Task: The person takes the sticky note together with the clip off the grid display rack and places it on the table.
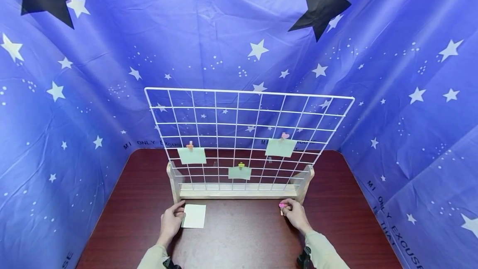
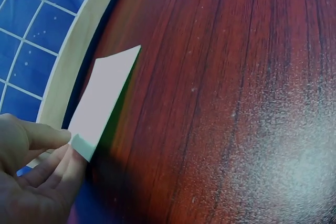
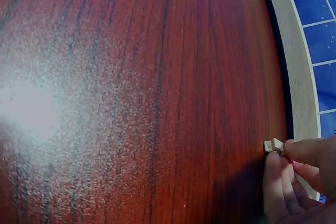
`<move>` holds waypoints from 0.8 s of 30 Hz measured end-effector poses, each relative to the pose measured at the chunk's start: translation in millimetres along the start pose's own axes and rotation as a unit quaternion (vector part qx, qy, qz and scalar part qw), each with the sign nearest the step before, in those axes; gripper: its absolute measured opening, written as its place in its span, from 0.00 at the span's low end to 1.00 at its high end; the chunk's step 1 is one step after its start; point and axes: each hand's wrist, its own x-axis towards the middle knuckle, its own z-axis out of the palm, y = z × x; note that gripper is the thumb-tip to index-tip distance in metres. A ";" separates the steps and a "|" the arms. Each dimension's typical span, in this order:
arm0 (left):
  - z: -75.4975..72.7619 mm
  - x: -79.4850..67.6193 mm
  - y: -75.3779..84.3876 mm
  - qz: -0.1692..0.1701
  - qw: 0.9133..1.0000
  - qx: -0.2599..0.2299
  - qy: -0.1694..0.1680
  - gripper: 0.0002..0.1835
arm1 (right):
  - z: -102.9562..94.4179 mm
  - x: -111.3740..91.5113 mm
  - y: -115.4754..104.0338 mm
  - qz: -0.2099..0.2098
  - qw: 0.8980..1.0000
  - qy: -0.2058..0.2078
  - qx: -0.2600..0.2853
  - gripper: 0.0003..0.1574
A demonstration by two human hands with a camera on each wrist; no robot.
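My left hand [image 1: 172, 222] pinches a pale square paper note [image 1: 194, 216] by its left edge, just in front of the rack's wooden base. In the left wrist view the note [image 2: 105, 95] tilts up off the table, thumb on one face and fingers behind. Over at the right end of the base, my right hand [image 1: 296, 215] pinches a small clothespin [image 1: 281, 206] with a pink top. Its wooden jaw tips [image 3: 273, 145] poke out between thumb and forefinger in the right wrist view.
A white wire grid [image 1: 237, 123] stands upright in a wooden base [image 1: 239, 194]. Clipped to it hang a left note [image 1: 192, 156], a middle note [image 1: 239, 173] and a right note [image 1: 280, 148], each under a small clothespin. A starred blue curtain [image 1: 224, 32] surrounds the dark red table [image 1: 239, 235].
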 end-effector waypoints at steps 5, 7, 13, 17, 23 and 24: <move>-0.4 -1.0 1.8 0.004 1.000 -0.010 0.001 0.21 | 2.5 1.1 0.3 0.003 1.000 0.001 0.015 0.09; -0.7 -1.7 2.7 0.005 1.000 -0.014 0.000 0.21 | 3.2 1.4 0.5 0.005 1.000 0.001 0.019 0.08; -2.6 -4.6 5.9 0.005 1.000 -0.018 -0.001 0.18 | 1.2 3.6 1.1 0.000 1.000 0.007 0.020 0.10; -5.9 -6.4 6.8 -0.005 1.000 -0.025 -0.006 0.16 | -5.1 5.3 -1.8 -0.011 1.000 0.009 0.002 0.11; -11.5 -4.2 8.7 -0.015 0.999 -0.044 -0.012 0.15 | -15.7 7.9 -13.7 -0.014 1.000 0.008 0.010 0.10; -11.9 -3.2 9.6 -0.015 0.999 -0.048 -0.012 0.15 | -17.3 8.2 -16.0 -0.013 1.000 0.009 0.015 0.10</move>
